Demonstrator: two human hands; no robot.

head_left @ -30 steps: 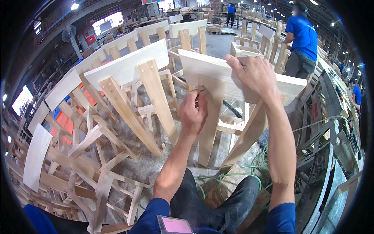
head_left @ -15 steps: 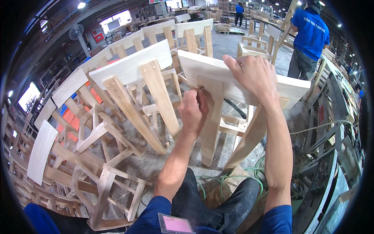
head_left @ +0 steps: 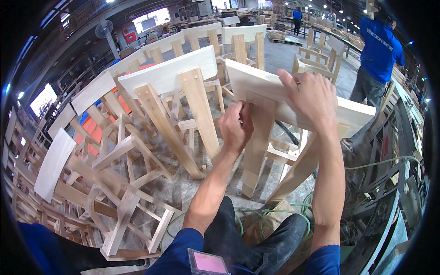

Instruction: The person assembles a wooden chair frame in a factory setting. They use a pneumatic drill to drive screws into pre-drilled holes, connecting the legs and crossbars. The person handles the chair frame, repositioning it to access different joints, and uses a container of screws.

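An unpainted wooden chair stands in front of me, with a pale curved backrest board (head_left: 261,85) across its two rear legs. My right hand (head_left: 314,96) grips the top edge of that board, its fingers bent over the far side. Lower and to the left, my left hand (head_left: 236,126) is closed beside the upper end of the chair's left rear leg (head_left: 260,137). Whatever its curled fingers hold, if anything, is hidden. A second chair's backrest (head_left: 169,71) stands just left of this one, touched by neither hand.
Several more wooden chairs (head_left: 123,215) crowd the left side. Green hose (head_left: 261,215) coils on the floor near my knees. Metal frames and boards (head_left: 389,197) line the right edge. A person in a blue shirt (head_left: 380,48) stands at the far right, another farther back.
The view has shifted, so the chairs sit farther right in the picture. My left hand has slid slightly left, off the leg's face toward its edge. My right hand keeps its hold.
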